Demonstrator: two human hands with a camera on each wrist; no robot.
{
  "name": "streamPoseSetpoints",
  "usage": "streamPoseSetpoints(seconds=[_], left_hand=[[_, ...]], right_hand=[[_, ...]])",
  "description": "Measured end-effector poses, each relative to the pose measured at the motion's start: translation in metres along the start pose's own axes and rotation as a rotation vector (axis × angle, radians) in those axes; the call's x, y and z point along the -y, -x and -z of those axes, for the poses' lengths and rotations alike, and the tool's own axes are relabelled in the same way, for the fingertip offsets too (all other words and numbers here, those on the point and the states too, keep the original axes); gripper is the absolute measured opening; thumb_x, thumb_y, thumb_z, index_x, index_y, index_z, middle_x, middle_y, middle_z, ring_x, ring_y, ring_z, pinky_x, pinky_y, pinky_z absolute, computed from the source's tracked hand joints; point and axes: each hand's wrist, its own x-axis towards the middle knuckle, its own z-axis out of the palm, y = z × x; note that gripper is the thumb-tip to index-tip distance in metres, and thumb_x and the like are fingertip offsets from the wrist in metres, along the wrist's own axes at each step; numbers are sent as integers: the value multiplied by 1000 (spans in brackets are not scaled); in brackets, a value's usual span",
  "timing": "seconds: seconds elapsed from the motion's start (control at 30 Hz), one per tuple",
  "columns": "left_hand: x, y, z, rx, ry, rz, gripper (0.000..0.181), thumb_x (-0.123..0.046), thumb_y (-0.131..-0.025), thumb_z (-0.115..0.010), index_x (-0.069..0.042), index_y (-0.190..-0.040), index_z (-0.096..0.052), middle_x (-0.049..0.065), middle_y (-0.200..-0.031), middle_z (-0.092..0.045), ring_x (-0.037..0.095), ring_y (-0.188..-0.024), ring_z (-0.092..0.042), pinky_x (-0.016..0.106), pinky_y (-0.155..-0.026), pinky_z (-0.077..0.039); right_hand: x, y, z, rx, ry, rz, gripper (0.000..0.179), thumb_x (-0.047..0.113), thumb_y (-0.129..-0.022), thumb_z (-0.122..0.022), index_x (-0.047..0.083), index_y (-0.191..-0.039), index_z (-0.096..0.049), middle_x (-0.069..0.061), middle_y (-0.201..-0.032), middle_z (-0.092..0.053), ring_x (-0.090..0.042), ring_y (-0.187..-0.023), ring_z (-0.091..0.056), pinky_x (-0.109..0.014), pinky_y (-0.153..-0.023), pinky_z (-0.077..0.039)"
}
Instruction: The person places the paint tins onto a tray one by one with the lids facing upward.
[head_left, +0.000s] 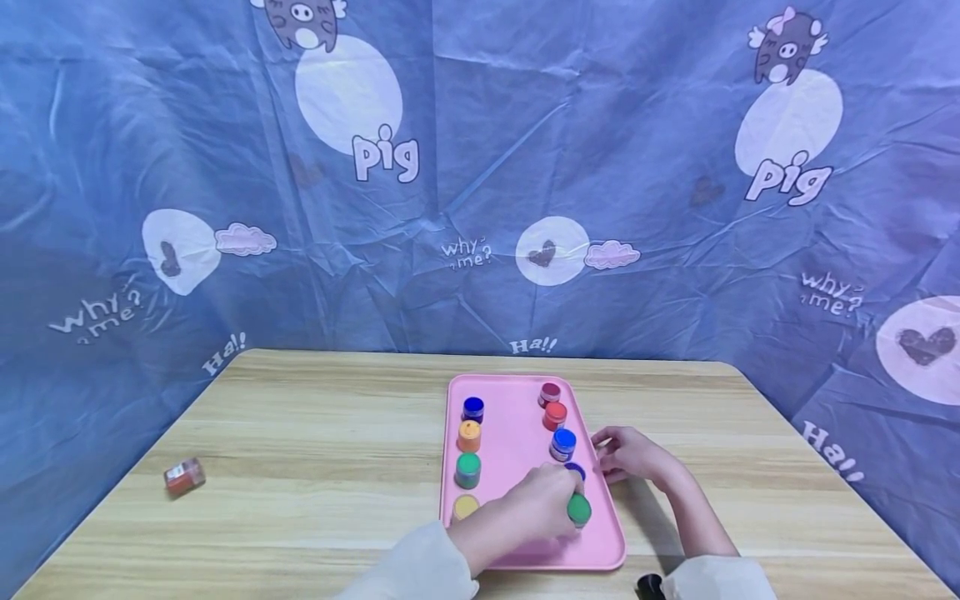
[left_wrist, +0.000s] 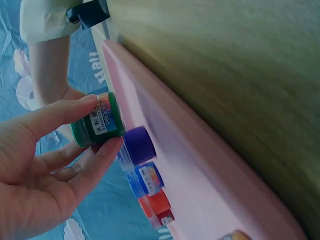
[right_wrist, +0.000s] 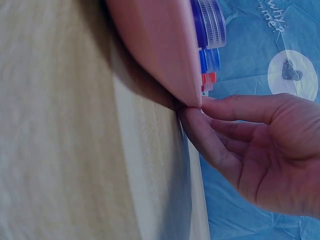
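Observation:
My left hand (head_left: 543, 502) reaches over the pink tray (head_left: 517, 450) and grips a green paint jar (left_wrist: 97, 120) between thumb and fingers. In the head view that jar's green lid shows at the tray's near right. Just behind it stands a purple-blue jar (left_wrist: 139, 145), partly hidden by my left hand in the head view. Farther back in the same row are a blue jar (head_left: 563, 444), a red jar (head_left: 555, 415) and a dark red jar (head_left: 550, 394). At the tray's right rim, my right hand (right_wrist: 270, 150) pinches the edge between thumb and forefinger.
Along the tray's left side stand a dark blue jar (head_left: 473, 408), an orange jar (head_left: 469, 435), a green-lidded jar (head_left: 468, 469) and a yellow jar (head_left: 465, 507). One orange-red jar (head_left: 184, 477) lies on its side on the wooden table (head_left: 322, 467), far left.

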Motion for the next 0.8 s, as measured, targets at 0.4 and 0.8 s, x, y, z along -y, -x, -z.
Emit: streamPoseSetpoints(seconds=[0.4, 0.8], left_hand=[[-8, -1, -13, 6, -113, -35, 27, -13, -64, -83, -13, -84, -63, -9, -68, -52, 1, -62, -47, 11, -56, -41], [-11, 2, -18, 16, -147, -30, 30, -15, -62, -84, -17, -84, -64, -10, -72, -53, 2, -67, -49, 13, -61, -43]], right_hand=[[-1, -1, -1, -11, -2, -3, 35, -15, -75, -54, -20, -108, -43, -14, -80, -51, -19, -66, -57, -37, -65, -54], [-3, -1, -1, -9, -4, 12, 35, -15, -76, -54, -21, -108, -42, -15, -78, -50, -19, -66, -57, -38, -65, -54]])
